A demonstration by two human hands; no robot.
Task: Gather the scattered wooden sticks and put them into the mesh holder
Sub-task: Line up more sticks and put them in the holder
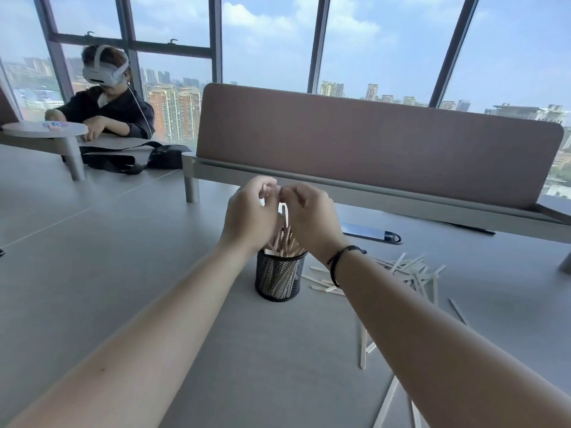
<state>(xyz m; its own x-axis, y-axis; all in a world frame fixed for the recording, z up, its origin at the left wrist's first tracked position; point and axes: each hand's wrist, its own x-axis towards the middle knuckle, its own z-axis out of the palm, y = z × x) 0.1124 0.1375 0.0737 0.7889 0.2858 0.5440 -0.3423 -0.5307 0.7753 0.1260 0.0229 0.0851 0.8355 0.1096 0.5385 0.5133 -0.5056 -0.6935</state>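
Note:
A black mesh holder (279, 278) stands on the grey table, with several wooden sticks (285, 242) poking out of its top. Both hands hover just above it, side by side. My left hand (248, 216) and my right hand (310, 219) are curled around the upper ends of those sticks, fingertips nearly touching. A pale stick tip shows between the two hands. More wooden sticks (411, 270) lie scattered in a loose pile on the table right of the holder, partly hidden by my right forearm. A few other sticks (363, 347) lie nearer to me.
A brown divider panel (370, 143) on a grey rail runs across the back of the table. A dark phone (370, 232) lies behind the holder. At the far left another person wearing a headset sits at a desk, with a black bag (148, 157) beside them.

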